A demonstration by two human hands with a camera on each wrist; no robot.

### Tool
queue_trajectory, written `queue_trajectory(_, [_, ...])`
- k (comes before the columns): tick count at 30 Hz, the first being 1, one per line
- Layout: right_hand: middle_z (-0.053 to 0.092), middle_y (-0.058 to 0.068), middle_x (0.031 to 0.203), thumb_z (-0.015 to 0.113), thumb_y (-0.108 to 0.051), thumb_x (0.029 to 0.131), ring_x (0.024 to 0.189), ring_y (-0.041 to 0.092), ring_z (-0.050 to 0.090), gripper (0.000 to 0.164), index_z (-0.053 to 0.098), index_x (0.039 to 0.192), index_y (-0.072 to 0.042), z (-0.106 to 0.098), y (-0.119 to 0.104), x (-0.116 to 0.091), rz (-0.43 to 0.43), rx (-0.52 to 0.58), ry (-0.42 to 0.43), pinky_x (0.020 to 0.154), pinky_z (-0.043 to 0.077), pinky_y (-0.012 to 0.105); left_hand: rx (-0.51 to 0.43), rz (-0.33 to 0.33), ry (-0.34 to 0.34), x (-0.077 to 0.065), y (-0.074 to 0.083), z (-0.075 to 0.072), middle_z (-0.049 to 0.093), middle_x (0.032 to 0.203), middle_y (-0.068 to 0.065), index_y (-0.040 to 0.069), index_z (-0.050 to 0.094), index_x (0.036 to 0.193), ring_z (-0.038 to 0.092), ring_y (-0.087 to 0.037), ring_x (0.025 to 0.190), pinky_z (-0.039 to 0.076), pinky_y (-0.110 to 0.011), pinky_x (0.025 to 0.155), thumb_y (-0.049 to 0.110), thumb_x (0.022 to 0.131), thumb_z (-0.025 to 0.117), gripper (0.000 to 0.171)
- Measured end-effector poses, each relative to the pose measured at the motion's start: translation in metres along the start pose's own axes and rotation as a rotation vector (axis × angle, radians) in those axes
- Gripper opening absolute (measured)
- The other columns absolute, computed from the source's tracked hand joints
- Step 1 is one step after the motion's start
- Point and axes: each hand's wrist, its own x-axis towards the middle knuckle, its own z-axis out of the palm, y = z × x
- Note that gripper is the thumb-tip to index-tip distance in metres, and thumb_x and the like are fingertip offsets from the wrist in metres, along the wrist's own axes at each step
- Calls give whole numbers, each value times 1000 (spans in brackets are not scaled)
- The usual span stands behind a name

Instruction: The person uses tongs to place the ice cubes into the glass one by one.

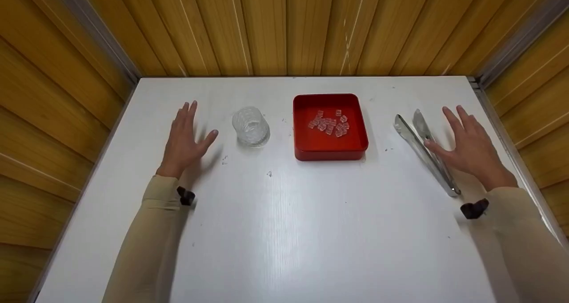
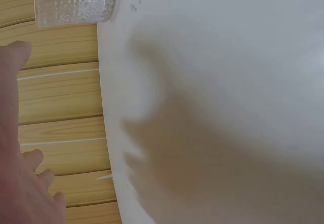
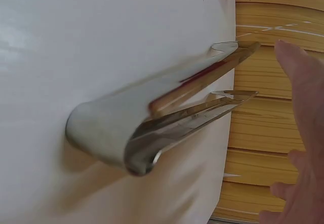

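Observation:
My left hand (image 1: 181, 141) is held over the left part of the table, fingers straight and thumb spread, holding nothing. Right of its thumb stands a clear patterned glass (image 1: 250, 126), whose cut pattern shows in the left wrist view (image 2: 76, 2). My right hand (image 1: 473, 149) hovers at the right with fingers spread and nothing in it. Its thumb overlaps the metal tongs (image 1: 426, 156) in the head view; the tongs lie with their arms apart and tips pointing away. A red square tray (image 1: 329, 154) between glass and tongs holds several small clear cubes (image 1: 329, 124).
All of this is on a white table (image 1: 284, 232). Wood-patterned panels (image 1: 306, 27) rise behind the table and at both sides. Small dark marks (image 1: 269, 173) dot the tabletop. A small dark device (image 1: 474, 209) sits on each wrist.

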Motion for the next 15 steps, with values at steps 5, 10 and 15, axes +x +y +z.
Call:
queue_trajectory(5, [0, 21, 171, 63, -58, 95, 147, 60, 14, 102, -1, 166, -24, -1, -3, 4, 6, 32, -44, 108, 16, 81, -161, -96, -85, 3, 12, 6, 11, 172, -10, 18, 6, 166, 16, -35, 156, 18, -57, 123, 64, 93, 63, 103])
queue_trajectory(10, [3, 21, 170, 66, -63, 92, 143, 63, 19, 109, -5, 166, -25, -2, -8, 4, 39, 59, -111, 101, 20, 85, -295, -134, -143, 5, 27, 14, 15, 171, -11, 17, 7, 165, 22, -33, 155, 23, -57, 122, 60, 89, 71, 108])
queue_trajectory(15, [8, 28, 168, 67, -68, 89, 137, 67, 23, 115, -9, 165, -26, -2, -11, 3, 65, 67, -163, 97, 24, 86, -395, -108, -169, 7, 44, 24, 16, 171, -9, 13, 9, 163, 21, -27, 155, 23, -50, 124, 45, 89, 80, 107])
